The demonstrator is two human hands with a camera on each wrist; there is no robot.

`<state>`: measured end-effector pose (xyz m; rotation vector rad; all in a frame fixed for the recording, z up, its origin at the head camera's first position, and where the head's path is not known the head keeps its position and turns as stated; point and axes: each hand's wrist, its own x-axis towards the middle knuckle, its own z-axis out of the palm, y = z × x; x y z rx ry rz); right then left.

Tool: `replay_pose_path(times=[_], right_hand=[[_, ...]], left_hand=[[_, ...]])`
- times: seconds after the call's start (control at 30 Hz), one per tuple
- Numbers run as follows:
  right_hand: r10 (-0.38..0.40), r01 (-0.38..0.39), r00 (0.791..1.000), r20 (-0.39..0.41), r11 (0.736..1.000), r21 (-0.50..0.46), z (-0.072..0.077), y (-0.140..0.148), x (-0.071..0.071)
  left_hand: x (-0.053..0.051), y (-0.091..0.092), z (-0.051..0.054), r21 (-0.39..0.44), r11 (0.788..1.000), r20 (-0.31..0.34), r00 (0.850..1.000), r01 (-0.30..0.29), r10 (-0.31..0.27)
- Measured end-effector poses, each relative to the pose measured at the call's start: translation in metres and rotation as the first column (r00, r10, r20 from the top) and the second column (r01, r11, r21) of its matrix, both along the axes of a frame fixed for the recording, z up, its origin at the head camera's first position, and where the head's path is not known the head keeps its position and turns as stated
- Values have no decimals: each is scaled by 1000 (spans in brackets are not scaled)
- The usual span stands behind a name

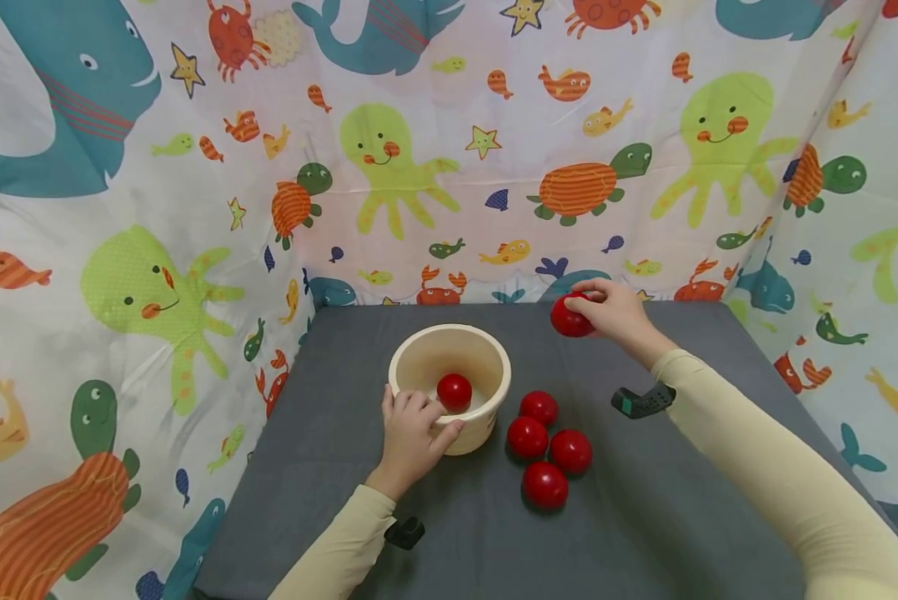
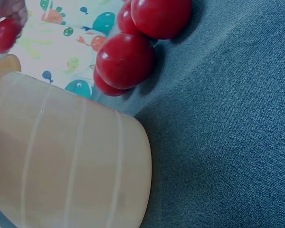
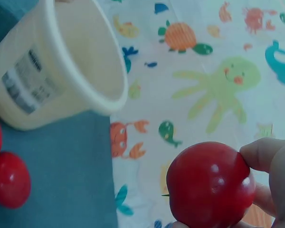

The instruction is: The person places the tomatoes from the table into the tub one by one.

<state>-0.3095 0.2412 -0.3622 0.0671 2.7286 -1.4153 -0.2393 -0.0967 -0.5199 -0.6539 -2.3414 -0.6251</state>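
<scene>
Head view is showing the person's left hand (image 1: 413, 433) gripping the near-left rim of a cream, round, plastic-looking bucket (image 1: 473, 437), which is standing left of centre on a table covered in dark grey cloth (image 1: 666, 508). Inside, a glossy red, round, tomato-like ball (image 1: 454, 392) is lying on the bottom. Just right of the bucket, four matching red balls (image 1: 529, 439) are clustering, closer to the table's near edge. Farther right, well apart from the left hand, the right hand (image 1: 615, 313) is pinching another red ball (image 1: 567, 317) between thumb and fingers, holding it up with the table's far edge showing behind; in the right wrist view, a thin green stem (image 3: 165, 195) is poking out of it.
</scene>
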Motion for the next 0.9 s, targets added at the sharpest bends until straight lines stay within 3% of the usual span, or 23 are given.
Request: replay_pose_path(times=[0.33,0.67,0.9], right_hand=[[58,-57,997,-58,998,13,16,-61,-4],[149,-151,985,-89,988,-18,7,-120,2],[180,-184,979,-99,982,-37,-9,-148,10]], left_hand=[[1,-4,-4,-1,1000,-2,1000,-2,2],[2,-7,-9,5,1000,-7,1000,3,-3],[3,-8,-15,-2,1000,-6,1000,12,-12]])
